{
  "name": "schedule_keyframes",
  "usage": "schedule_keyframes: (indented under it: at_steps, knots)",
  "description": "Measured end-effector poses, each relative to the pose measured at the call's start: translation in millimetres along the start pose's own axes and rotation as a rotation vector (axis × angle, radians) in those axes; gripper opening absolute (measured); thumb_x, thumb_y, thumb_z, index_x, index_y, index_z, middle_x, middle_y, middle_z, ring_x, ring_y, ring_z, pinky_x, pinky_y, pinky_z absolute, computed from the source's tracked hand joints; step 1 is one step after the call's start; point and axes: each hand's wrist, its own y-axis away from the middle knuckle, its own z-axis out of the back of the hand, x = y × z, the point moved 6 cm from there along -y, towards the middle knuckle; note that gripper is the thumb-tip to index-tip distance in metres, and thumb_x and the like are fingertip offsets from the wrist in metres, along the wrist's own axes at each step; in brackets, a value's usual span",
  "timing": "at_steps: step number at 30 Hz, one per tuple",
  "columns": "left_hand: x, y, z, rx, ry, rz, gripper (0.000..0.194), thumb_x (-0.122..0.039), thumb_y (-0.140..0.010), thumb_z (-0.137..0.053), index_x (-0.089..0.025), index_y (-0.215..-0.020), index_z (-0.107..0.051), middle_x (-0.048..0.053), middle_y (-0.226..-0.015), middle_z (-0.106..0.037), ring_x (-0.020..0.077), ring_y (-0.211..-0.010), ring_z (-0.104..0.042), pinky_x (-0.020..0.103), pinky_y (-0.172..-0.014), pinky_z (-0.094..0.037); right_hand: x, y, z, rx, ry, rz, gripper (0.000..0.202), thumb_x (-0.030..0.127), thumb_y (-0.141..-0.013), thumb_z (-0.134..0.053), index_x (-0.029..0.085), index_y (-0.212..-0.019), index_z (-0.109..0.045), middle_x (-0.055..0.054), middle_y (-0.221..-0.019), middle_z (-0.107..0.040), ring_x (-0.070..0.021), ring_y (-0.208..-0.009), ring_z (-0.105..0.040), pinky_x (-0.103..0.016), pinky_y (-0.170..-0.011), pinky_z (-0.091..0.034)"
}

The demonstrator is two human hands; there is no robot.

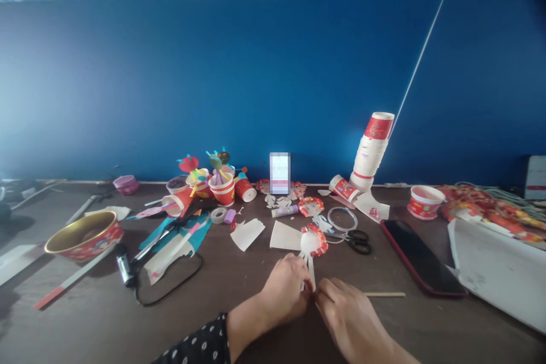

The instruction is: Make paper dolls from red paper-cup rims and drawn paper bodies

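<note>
A cut paper cup piece (307, 243) lies on the dark table, with a white round middle, a red curled rim on its right and white strips running toward me. My left hand (286, 287) is closed around the near ends of these strips. Close beside it on the right, my right hand (344, 310) has its fingers pinched at the tip of a strip. A white paper piece (285, 236) lies just left of the cup piece. Black-handled scissors (358, 241) rest to its right.
A phone (420, 256) and white paper (503, 270) lie at the right, a thin stick (385, 294) beside my right hand. A gold-lined bowl (85, 236) and black cable (170, 298) are at the left. Decorated cups (222, 190) and a leaning cup stack (371, 153) stand behind.
</note>
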Motion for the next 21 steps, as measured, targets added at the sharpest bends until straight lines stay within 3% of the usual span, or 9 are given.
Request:
schedule_keyframes:
  at_steps: [8,21]
  knots:
    - [1.9,0.3,-1.8,-0.078,-0.016,-0.059,0.019,-0.009,-0.061,-0.049,-0.017,-0.062,-0.066,0.005,-0.071,-0.059,0.0165,-0.071,-0.048,0.026,-0.063,-0.038,2.7,-0.9,2.6,-0.067,0.068,0.055,0.016,0.005,-0.071,-0.053,0.021,-0.069,-0.056,0.001,-0.069,-0.055,-0.0139,-0.063,-0.045,-0.03,-0.061,-0.026]
    - [8.0,-2.3,3.4,0.029,0.026,-0.095,0.015,-0.021,-0.07,-0.053,-0.02,-0.073,-0.068,0.002,-0.069,-0.064,0.0154,-0.071,-0.052,0.025,-0.072,-0.038,4.6,-5.6,5.0,-0.101,0.094,0.043,0.016,0.004,-0.073,-0.05,0.019,-0.07,-0.054,0.001,-0.07,-0.054,-0.0132,-0.063,-0.044,-0.029,-0.06,-0.027]
